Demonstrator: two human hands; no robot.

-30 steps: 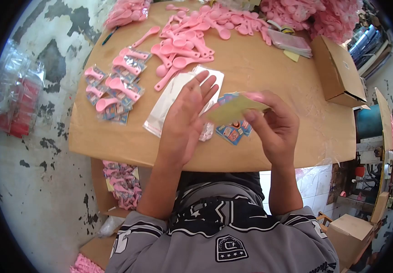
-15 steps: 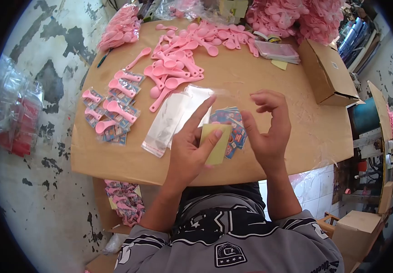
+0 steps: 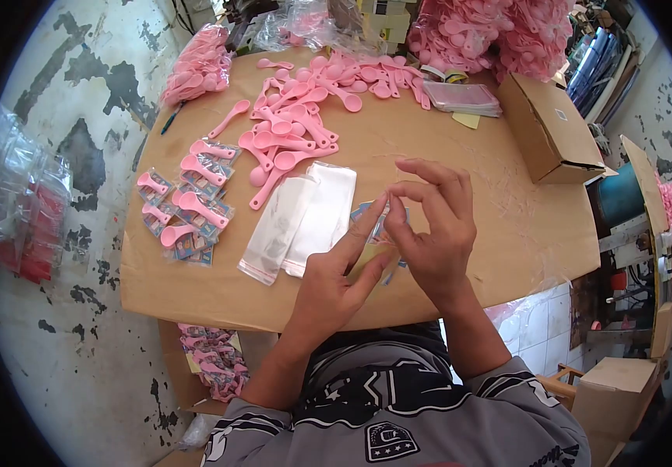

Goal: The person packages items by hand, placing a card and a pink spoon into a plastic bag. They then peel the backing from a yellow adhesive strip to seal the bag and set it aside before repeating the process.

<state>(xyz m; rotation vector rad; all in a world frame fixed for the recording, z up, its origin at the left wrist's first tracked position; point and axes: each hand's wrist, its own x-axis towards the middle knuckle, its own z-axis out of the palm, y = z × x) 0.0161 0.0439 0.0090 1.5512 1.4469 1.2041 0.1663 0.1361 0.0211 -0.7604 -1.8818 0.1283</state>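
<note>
My left hand (image 3: pixel 334 282) grips a small yellow card (image 3: pixel 369 255) between thumb and fingers, mostly covered by the hand. My right hand (image 3: pixel 439 233) has thumb and index finger pinched together at the card's upper end, by my left index fingertip; what they pinch is too small to make out. Blue printed cards (image 3: pixel 359 212) lie on the table beneath both hands, partly hidden. Left of them are clear plastic bags (image 3: pixel 277 222) and a white stack of bags (image 3: pixel 324 210). Farther left lie several bagged cards with pink measuring spoons (image 3: pixel 200 204).
Loose pink spoons (image 3: pixel 297 117) are heaped across the back of the brown table (image 3: pixel 507 241). Full bags of spoons (image 3: pixel 492 35) stand behind. A cardboard box (image 3: pixel 550 128) sits at the right edge, and another box (image 3: pixel 215 362) of packed spoons is below, left.
My right hand has moved left and down to my left hand, its thumb and index finger closing into a pinch. The yellow card has tilted and is more covered. The camera view has shifted slightly.
</note>
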